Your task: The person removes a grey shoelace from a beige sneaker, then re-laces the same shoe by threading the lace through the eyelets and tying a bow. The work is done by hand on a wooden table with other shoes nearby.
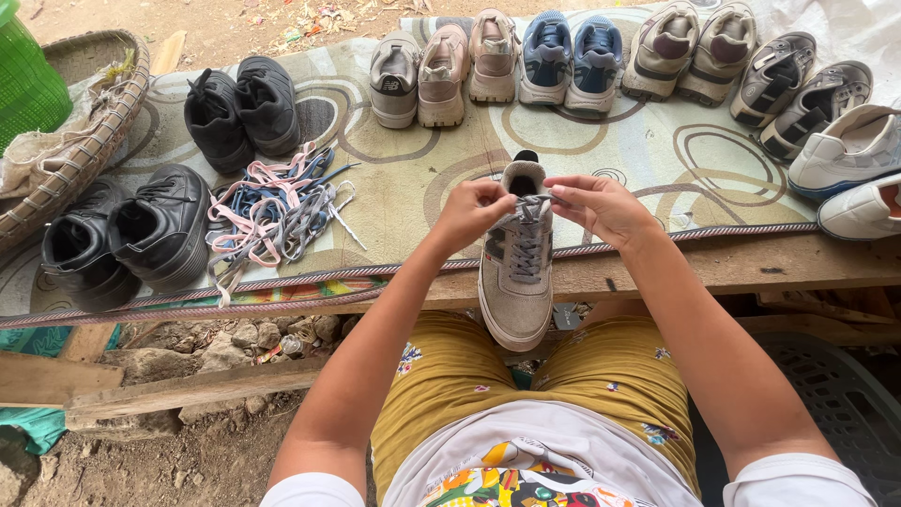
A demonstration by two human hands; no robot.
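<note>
— Between both hands, what's sitting there?
— Left hand (476, 214) is pinching the lace (531, 203) shut; the shoe (516, 258) is lying toe-toward-lap, long axis running away; right hand (601, 207) is gripping the lace equally near.

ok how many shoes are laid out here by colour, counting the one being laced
black shoes: 4
beige or tan shoes: 5
blue-grey shoes: 2
grey strap shoes: 2
white shoes: 2
grey-beige sneaker in the hands, left hand, right hand: 1
total: 16
</note>
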